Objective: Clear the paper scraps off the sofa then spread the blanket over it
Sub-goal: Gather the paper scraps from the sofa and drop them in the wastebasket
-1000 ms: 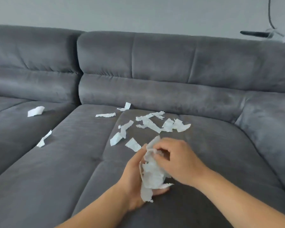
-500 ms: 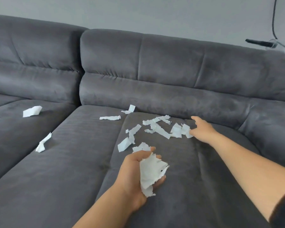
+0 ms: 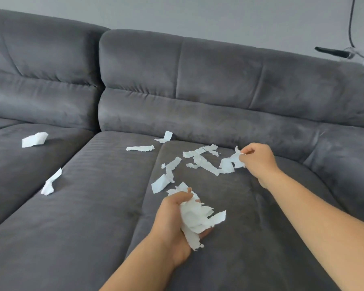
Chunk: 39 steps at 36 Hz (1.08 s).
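Observation:
A dark grey sofa fills the view, with white torn paper scraps lying on its seat. My left hand is shut on a crumpled bunch of scraps near the middle of the seat. Farther back and to the right, my right hand pinches the rightmost scraps of a loose cluster. Several more scraps lie between the hands, one strip and one curled bit sit near the backrest. No blanket is in view.
On the left seat cushion lie two separate scraps, one folded piece and one twisted piece. A dark object with a cable rests on top of the backrest at the far right. A grey wall rises behind the sofa.
My right hand left the bunch in my left hand, reached back right to the loose cluster, and has now closed its fingers on the rightmost scraps. My left hand kept its bunch.

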Each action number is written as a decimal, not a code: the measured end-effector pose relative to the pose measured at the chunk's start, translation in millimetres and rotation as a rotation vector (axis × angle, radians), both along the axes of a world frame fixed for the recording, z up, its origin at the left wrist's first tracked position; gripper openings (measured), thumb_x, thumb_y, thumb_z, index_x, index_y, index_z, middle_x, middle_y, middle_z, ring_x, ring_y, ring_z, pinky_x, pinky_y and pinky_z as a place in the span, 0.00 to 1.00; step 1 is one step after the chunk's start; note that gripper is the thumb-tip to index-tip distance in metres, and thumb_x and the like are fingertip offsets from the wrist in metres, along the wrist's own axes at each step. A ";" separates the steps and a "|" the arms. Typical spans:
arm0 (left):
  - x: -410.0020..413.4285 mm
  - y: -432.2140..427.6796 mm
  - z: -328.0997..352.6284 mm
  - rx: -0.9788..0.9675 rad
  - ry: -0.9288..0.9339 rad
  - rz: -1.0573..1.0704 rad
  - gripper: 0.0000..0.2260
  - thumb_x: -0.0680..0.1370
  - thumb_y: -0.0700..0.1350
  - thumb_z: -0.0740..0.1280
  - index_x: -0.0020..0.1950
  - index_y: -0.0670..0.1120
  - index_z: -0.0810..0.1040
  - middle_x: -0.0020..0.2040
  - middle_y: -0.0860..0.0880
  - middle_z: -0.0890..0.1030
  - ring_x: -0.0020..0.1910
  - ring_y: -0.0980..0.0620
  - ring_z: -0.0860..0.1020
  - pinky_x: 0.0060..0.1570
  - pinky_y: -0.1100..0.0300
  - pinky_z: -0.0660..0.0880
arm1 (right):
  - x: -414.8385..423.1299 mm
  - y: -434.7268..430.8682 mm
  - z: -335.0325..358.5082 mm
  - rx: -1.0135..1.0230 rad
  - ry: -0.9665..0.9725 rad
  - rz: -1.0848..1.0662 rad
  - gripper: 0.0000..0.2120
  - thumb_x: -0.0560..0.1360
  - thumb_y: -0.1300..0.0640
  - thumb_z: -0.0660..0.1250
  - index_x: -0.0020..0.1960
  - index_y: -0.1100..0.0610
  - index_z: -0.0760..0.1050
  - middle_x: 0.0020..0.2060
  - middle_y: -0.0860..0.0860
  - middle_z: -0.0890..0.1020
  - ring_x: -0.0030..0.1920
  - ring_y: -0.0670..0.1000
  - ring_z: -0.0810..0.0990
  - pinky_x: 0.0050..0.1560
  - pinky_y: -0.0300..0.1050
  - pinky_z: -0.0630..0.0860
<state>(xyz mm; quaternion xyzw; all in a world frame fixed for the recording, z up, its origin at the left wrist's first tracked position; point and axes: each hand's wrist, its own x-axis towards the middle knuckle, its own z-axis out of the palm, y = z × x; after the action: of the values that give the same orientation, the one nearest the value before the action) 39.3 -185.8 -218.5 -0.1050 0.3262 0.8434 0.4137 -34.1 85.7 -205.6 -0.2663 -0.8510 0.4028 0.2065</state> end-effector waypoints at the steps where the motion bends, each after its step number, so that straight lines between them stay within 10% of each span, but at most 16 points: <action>1: 1.4 0.8 2.5 0.009 0.004 -0.020 0.05 0.78 0.43 0.66 0.47 0.41 0.76 0.39 0.43 0.77 0.35 0.41 0.80 0.35 0.52 0.80 | 6.9 -8.7 5.9 -0.031 0.047 0.019 0.08 0.68 0.67 0.68 0.38 0.55 0.80 0.33 0.50 0.82 0.36 0.52 0.78 0.34 0.42 0.71; 7: 3.8 5.4 1.3 0.028 0.073 -0.050 0.18 0.78 0.55 0.68 0.51 0.39 0.83 0.43 0.41 0.78 0.38 0.38 0.82 0.51 0.47 0.75 | 61.4 -74.9 37.2 -0.036 -0.148 0.626 0.07 0.71 0.63 0.73 0.41 0.51 0.83 0.35 0.48 0.85 0.34 0.44 0.80 0.39 0.39 0.76; 13: 8.5 7.6 5.7 -0.026 0.087 -0.012 0.16 0.82 0.44 0.63 0.64 0.36 0.79 0.51 0.39 0.83 0.45 0.41 0.81 0.41 0.51 0.80 | 72.3 -85.4 44.2 -0.150 -0.454 0.942 0.09 0.74 0.53 0.74 0.54 0.49 0.84 0.50 0.48 0.87 0.52 0.47 0.86 0.53 0.40 0.80; 20: 10.4 5.5 9.6 -0.099 0.070 0.066 0.11 0.80 0.35 0.62 0.58 0.44 0.81 0.45 0.44 0.83 0.42 0.39 0.83 0.36 0.55 0.78 | 18.7 -19.4 12.2 0.001 -0.271 0.276 0.16 0.74 0.58 0.72 0.61 0.51 0.79 0.53 0.48 0.84 0.48 0.50 0.84 0.52 0.48 0.79; 26: 13.6 8.5 5.8 -0.121 0.076 0.022 0.12 0.80 0.37 0.62 0.60 0.45 0.80 0.45 0.45 0.85 0.37 0.42 0.83 0.30 0.61 0.76 | -8.1 -3.0 -12.3 0.181 -0.482 0.330 0.33 0.72 0.60 0.72 0.75 0.47 0.69 0.71 0.55 0.70 0.66 0.53 0.75 0.62 0.45 0.73; 32: 9.3 9.6 3.2 -0.076 0.060 0.010 0.11 0.80 0.38 0.62 0.60 0.47 0.78 0.40 0.46 0.84 0.37 0.42 0.83 0.41 0.55 0.73 | -24.3 -3.1 -18.5 0.294 -0.473 0.326 0.05 0.73 0.59 0.72 0.47 0.51 0.80 0.52 0.50 0.80 0.51 0.53 0.80 0.48 0.45 0.75; 39: 4.4 7.8 1.4 -0.117 0.024 -0.024 0.05 0.81 0.46 0.66 0.52 0.44 0.77 0.39 0.45 0.82 0.37 0.42 0.83 0.42 0.55 0.75 | 0.6 -35.0 -0.8 0.025 -0.055 0.335 0.06 0.73 0.61 0.73 0.39 0.51 0.82 0.34 0.48 0.83 0.35 0.44 0.79 0.35 0.36 0.72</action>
<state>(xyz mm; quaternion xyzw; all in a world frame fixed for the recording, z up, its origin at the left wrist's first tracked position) 43.8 -178.0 -217.1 -0.1147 0.3813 0.8191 0.4129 -33.5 50.7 -206.4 -0.1289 -0.8937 0.4137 0.1162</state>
